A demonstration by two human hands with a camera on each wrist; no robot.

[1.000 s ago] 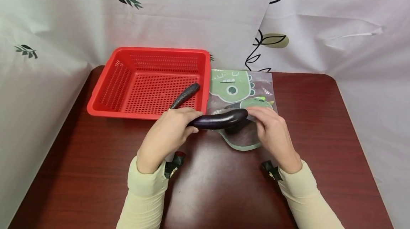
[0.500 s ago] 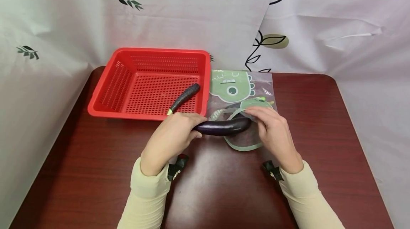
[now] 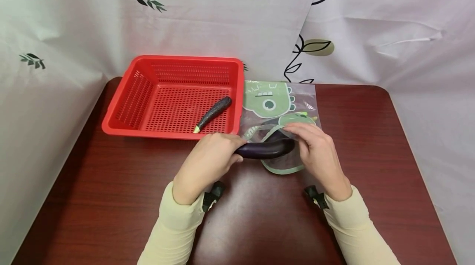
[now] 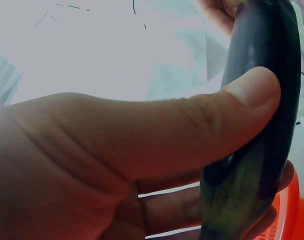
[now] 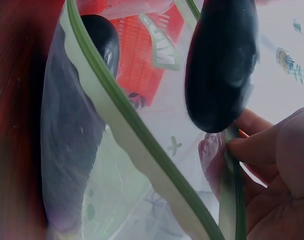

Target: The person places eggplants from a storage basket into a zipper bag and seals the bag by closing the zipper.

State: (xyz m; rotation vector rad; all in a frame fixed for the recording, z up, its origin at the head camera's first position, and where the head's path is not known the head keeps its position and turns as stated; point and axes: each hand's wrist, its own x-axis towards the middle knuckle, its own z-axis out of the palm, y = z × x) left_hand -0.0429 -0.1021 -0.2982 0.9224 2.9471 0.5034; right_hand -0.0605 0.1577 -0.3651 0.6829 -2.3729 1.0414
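My left hand (image 3: 208,164) grips a glossy dark purple eggplant (image 3: 263,149) near its stem end. In the left wrist view the thumb lies along it, beside the greenish cap (image 4: 234,192). The eggplant's rounded tip is at the mouth of a clear zip bag (image 3: 269,110) with green cartoon prints. My right hand (image 3: 319,153) pinches the bag's upper lip, lifting it from the lower one. The right wrist view shows the green zip strip (image 5: 137,130) and another eggplant (image 5: 67,135) lying inside the bag.
A red perforated basket (image 3: 170,134) stands at the back left, touching or close beside the bag. One slim dark eggplant (image 3: 214,112) with a pale stem end lies in it. A white patterned curtain (image 3: 222,13) hangs behind the brown table (image 3: 111,199).
My left hand has moved right and slightly toward me, bringing the eggplant's tip down to the bag mouth. The right hand keeps hold of the bag lip, almost still.
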